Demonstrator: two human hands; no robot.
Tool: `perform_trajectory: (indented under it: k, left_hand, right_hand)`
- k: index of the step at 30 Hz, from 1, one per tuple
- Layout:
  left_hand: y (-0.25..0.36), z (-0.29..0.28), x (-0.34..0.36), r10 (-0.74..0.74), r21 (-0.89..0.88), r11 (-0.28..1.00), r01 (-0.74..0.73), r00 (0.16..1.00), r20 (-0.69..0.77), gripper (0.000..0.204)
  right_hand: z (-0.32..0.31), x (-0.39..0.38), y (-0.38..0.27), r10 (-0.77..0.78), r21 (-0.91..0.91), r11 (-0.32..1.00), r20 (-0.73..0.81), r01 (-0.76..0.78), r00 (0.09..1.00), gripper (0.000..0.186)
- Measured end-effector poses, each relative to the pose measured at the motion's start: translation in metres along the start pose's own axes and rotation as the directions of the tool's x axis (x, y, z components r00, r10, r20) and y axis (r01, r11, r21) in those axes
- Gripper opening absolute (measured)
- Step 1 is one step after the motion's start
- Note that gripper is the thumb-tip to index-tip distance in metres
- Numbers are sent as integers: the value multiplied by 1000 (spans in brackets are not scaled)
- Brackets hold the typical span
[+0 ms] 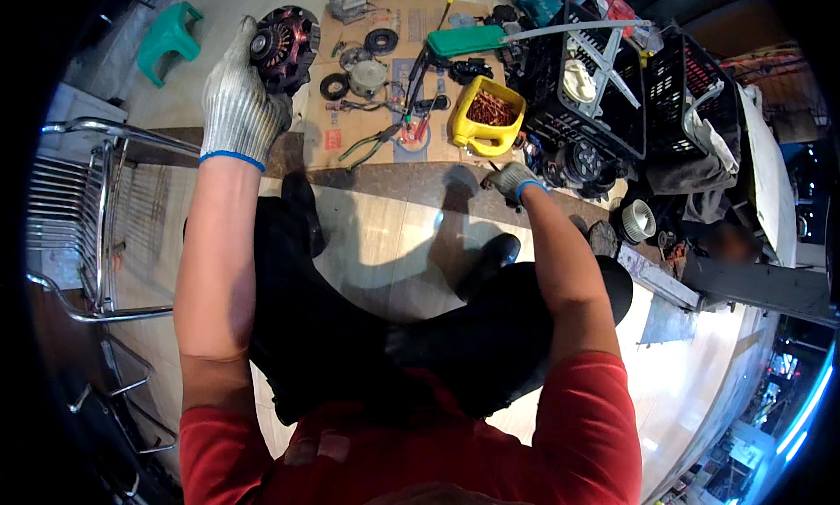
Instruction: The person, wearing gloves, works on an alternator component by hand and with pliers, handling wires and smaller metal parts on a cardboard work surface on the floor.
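Observation:
My left hand [234, 98], in a white knit glove with a blue cuff, is raised at the upper left. Its fingers close round the side of a dark round motor part [285, 48] with reddish, copper-coloured radial pieces. Gloved the same way, my right hand [510, 183] is low near the cardboard's front edge, just below a yellow cut-open jug [468, 137] of copper-coloured scraps. Its fingers are curled, and a small dark thing shows at them, too small to name. Green-handled pliers [372, 146] lie on the cardboard [398, 159] between my hands.
Round motor parts, including a pale housing [368, 78] and a black ring [381, 40], lie on the cardboard. A green tool [465, 39] lies beyond the jug. Black crates [569, 124] stand right; a metal chair [109, 207] and green stool [171, 41] stand left.

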State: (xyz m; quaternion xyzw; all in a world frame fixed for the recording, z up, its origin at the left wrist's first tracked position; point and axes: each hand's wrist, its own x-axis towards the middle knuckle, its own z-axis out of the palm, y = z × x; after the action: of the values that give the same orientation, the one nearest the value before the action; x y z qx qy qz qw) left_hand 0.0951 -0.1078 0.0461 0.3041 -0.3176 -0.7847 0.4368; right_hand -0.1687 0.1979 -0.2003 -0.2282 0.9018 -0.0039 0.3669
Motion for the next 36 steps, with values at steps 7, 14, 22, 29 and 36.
perform_trajectory:
  k: [7,14,22,29,36]
  left_hand:
    - [-8,-9,1,5,65,998,-4,1000,-16,35]
    - [-15,-15,4,-39,127,991,30,997,72,36]
    - [-29,-6,7,-22,176,984,9,997,75,34]
    - [-34,-18,10,75,303,945,-125,982,172,36]
    - [-36,12,-11,-155,-46,980,193,890,430,41]
  right_hand:
    - [33,42,18,91,-144,984,-112,-107,990,53]
    - [41,99,-11,250,32,966,-347,-255,904,36]
    - [32,132,-41,324,69,944,-389,-324,862,38]
    - [-9,78,-84,87,21,996,-542,-90,836,37]
    - [-154,-91,-138,-352,895,53,-399,444,847,33]
